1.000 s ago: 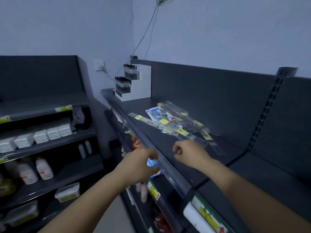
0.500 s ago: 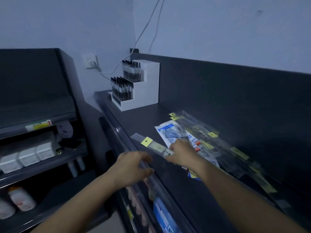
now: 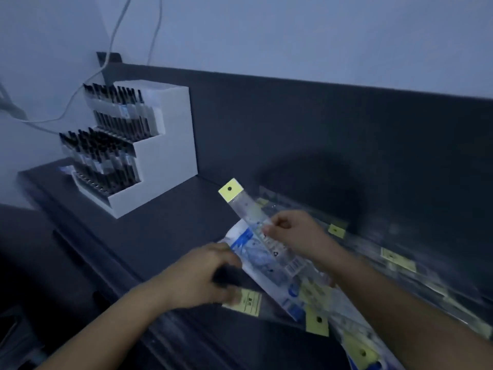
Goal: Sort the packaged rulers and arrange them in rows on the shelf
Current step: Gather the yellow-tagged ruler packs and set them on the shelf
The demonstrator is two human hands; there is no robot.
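Several packaged rulers in clear sleeves with yellow header tabs lie in a loose pile [image 3: 394, 260] along the back of the dark top shelf [image 3: 165, 231]. My right hand [image 3: 296, 233] pinches one clear ruler pack [image 3: 240, 201] and holds it raised, its yellow tab pointing up and left. My left hand [image 3: 197, 276] is closed on the edge of a white and blue pack [image 3: 256, 257] that lies under the lifted ruler. More yellow-tabbed packs [image 3: 317, 319] lie near the shelf's front, partly hidden by my right forearm.
A white stepped display of dark pens [image 3: 128, 150] stands at the shelf's left end. The dark back panel [image 3: 320, 134] rises behind the pile. Cables [image 3: 112, 38] hang on the wall above. Bare shelf surface lies between the display and the rulers.
The view has moved closer to the shelf. My right hand has lifted one ruler pack off the pile. My left hand has come up from the shelf's front edge onto the white and blue pack.
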